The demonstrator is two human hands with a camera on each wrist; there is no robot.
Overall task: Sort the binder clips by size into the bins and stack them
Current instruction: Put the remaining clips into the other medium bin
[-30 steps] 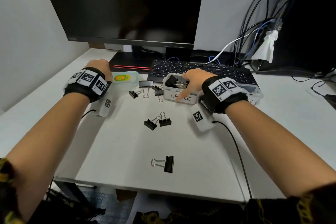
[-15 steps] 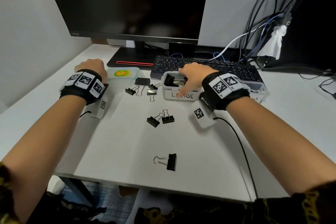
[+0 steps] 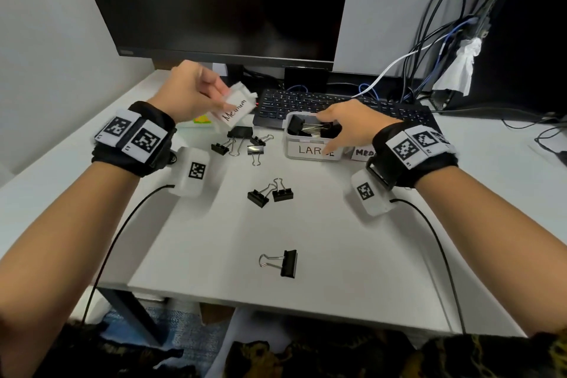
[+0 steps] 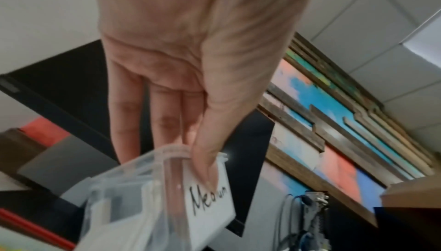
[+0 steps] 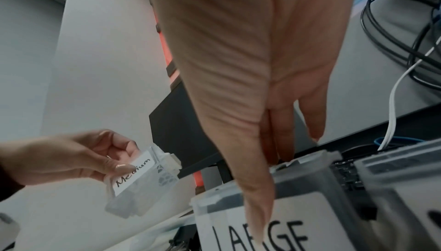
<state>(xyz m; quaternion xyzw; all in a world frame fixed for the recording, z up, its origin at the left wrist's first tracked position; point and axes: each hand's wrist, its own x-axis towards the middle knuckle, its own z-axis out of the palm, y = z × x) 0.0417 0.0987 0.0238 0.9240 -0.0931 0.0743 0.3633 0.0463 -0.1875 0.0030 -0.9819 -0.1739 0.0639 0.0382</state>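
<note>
My left hand (image 3: 196, 92) is raised above the table's back left and pinches a small clear bin labelled "Medium" (image 3: 234, 110) between thumb and fingers; the left wrist view shows the thumb on the Medium bin's label (image 4: 210, 198). My right hand (image 3: 343, 129) grips the clear LARGE bin (image 3: 306, 150), thumb on its front label and fingers at the back rim. Several big black binder clips (image 3: 313, 129) lie inside it. Loose clips are on the table: a cluster (image 3: 242, 141) left of the LARGE bin, a pair (image 3: 270, 193) in the middle, one (image 3: 287, 262) near the front.
Another bin with a label starting "MED" (image 3: 363, 152) stands right of the LARGE bin, half hidden by my right wrist. Behind are a keyboard (image 3: 306, 101), a monitor (image 3: 221, 0) and hanging cables (image 3: 429, 40). A green-yellow object (image 3: 201, 120) lies under my left hand.
My left hand has come up off the table and now holds the Medium bin in the air. The right hand has stayed on the LARGE bin.
</note>
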